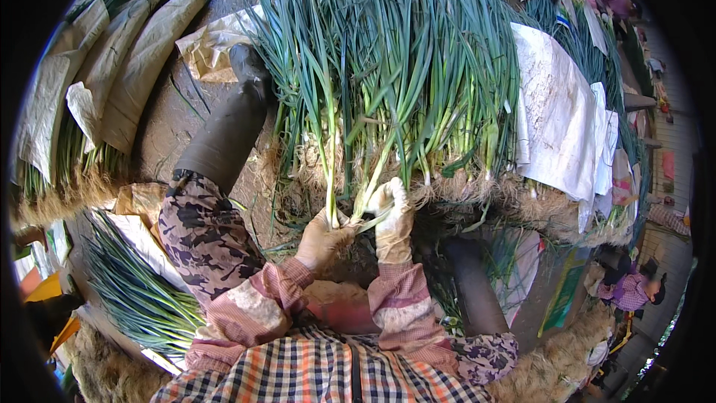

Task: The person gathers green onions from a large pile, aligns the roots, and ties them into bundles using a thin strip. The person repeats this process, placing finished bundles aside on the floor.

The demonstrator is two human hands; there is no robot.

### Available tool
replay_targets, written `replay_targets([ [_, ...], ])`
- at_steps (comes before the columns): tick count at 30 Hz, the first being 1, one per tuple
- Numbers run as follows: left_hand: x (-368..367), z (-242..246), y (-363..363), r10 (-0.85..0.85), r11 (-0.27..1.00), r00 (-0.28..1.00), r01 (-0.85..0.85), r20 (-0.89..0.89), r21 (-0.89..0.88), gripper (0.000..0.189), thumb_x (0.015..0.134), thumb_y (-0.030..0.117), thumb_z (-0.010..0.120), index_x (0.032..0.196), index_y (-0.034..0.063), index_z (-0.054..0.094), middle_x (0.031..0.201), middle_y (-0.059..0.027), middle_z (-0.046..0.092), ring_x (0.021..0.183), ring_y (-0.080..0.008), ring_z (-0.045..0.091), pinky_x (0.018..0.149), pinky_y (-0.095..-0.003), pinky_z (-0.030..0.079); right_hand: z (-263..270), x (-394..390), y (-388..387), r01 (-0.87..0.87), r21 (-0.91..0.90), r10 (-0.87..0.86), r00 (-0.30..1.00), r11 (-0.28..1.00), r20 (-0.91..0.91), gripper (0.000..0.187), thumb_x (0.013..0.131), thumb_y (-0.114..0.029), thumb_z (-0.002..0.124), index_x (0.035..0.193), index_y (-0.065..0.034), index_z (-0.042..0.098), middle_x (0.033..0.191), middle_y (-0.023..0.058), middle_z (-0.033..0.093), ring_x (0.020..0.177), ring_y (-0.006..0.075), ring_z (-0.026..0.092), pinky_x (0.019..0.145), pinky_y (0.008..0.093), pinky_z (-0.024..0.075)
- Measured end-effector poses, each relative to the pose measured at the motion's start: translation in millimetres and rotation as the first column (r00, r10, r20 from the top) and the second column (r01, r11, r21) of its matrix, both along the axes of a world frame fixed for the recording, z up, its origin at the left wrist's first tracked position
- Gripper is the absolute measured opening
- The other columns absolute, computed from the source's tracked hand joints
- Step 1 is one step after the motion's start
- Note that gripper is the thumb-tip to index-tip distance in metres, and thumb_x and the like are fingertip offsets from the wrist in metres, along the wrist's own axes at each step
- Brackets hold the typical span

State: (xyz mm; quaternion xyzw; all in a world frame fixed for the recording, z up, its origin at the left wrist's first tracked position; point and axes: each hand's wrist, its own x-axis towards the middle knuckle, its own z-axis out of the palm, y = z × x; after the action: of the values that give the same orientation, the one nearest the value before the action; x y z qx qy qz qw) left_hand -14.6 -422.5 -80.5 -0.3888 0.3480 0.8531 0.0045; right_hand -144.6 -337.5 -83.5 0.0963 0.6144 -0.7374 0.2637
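Note:
My left hand (323, 239), in a soiled light glove, grips the root ends of green onion stalks (331, 168), whose leaves point away from me. My right hand (393, 218), in a dirty white glove, is just right of it, fingers curled by a second pale stalk (379, 174) and a leaf strip. The two stalks spread in a V from near my left fingers. Beyond my hands lies a wide heap of green onions (391, 56), leaves away from me, with stringy roots (447, 190) on the near side.
Wrapped onion bundles (112, 84) lie at the upper left, more loose onions (140, 291) at the lower left. A white woven sheet (554, 106) covers part of the right-hand onions. My booted leg (224, 129) stretches beside the heap. Other people (629, 291) are at the far right.

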Motion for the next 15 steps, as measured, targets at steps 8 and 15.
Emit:
replay_targets([
  [8, 6.0, 9.1, -23.1, 0.133, 0.908, 0.986, -0.081, -0.099, 0.412, 0.006, 0.09, -0.002, 0.056, 0.094, 0.0001, 0.053, 0.084, -0.0123, 0.063, 0.059, -0.0111, 0.055, 0.044, -0.0182, 0.042, 12.5, -17.3, 28.9, -0.261, -0.261, 0.332, 0.9, 0.929, 0.281, 0.054, 0.095, -0.048, 0.051, 0.12, -0.0009, 0.057, 0.105, 0.0146, 0.067, 0.044, 0.0056, 0.045, 0.041, 0.0203, 0.0447],
  [15, 10.5, 23.4, -18.5, 0.243, 0.683, 0.968, -0.129, -0.057, 0.719, 0.02, 0.095, 0.003, 0.051, 0.111, -0.0077, 0.054, 0.089, -0.0156, 0.062, 0.067, -0.0137, 0.058, 0.054, -0.0197, 0.05, 43.9, 28.6, -6.8, -0.224, -0.042, 0.222, 0.886, 0.974, 0.407, 0.044, 0.101, -0.028, 0.045, 0.125, 0.0075, 0.052, 0.071, -0.0018, 0.052, 0.05, 0.0035, 0.043, 0.041, 0.0176, 0.0405],
])
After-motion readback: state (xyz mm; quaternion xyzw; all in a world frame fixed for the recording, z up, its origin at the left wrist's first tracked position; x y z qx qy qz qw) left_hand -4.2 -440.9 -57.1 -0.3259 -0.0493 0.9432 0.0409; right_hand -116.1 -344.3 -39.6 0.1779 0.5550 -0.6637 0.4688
